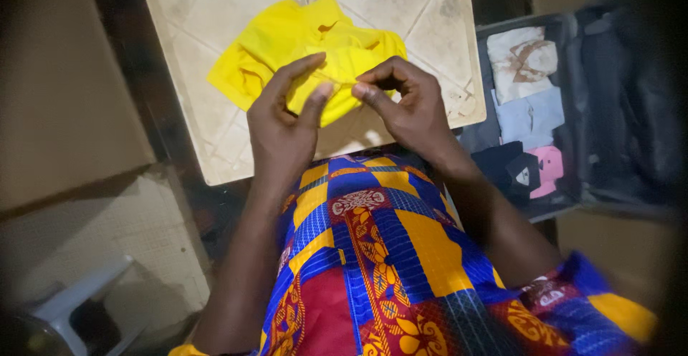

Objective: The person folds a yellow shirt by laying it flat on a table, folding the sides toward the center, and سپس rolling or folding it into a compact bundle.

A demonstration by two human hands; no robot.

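A bright yellow shirt (301, 48) lies crumpled on a pale square tabletop (208, 12). My left hand (287, 123) pinches the near edge of the shirt between thumb and fingers. My right hand (405, 105) grips the same edge just to the right, fingers curled around the fabric. The two hands are almost touching, holding the hem taut above the table's near edge. Below them my lap is covered by a colourful patterned cloth (380, 255) in blue, yellow and red.
An open dark suitcase (609, 98) lies to the right, with folded clothes (527, 91) stacked inside: white, light blue, black and pink. A white plastic stool (79, 302) stands at the lower left on a tiled floor (93, 134).
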